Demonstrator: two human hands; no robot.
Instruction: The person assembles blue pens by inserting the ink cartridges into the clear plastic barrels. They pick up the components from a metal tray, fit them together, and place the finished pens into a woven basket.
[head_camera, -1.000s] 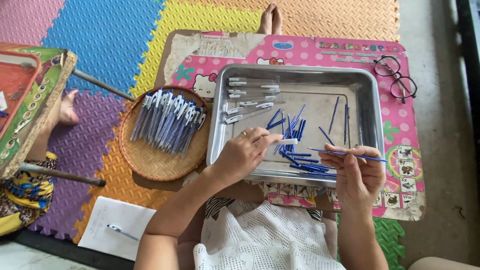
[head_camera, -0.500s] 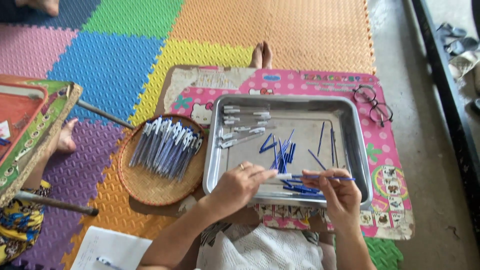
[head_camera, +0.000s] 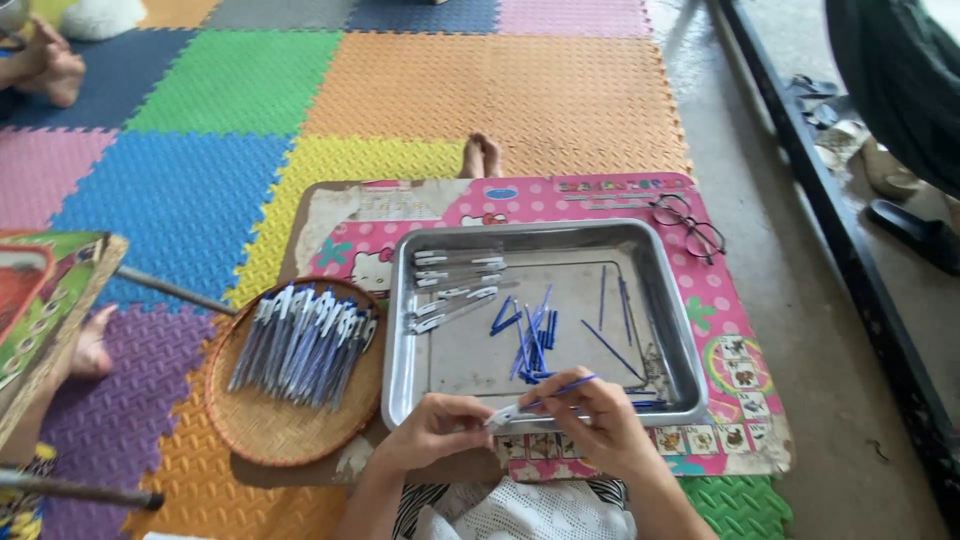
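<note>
My left hand (head_camera: 437, 431) grips a clear pen barrel (head_camera: 503, 417) at the near rim of a metal tray (head_camera: 668, 318). My right hand (head_camera: 597, 420) pinches a thin blue refill (head_camera: 566, 387) whose tip meets the barrel's end. The two hands are close together just below the tray's front edge. Inside the tray lie several loose blue refills (head_camera: 530, 342) in the middle and a few clear barrels with white clips (head_camera: 456, 283) at the left. A round woven basket (head_camera: 262, 427) to the left holds several assembled pens (head_camera: 303, 343).
The tray sits on a low pink patterned table (head_camera: 745, 378) with eyeglasses (head_camera: 688, 224) at its far right. Coloured foam mats cover the floor. My feet (head_camera: 483, 154) show beyond the table. Another person's foot (head_camera: 92, 345) and a tilted board (head_camera: 45, 315) are at the left.
Both hands have drawn back from inside the tray to its near rim and come together. The left now holds a barrel and the refill points into it. The view has tilted forward.
</note>
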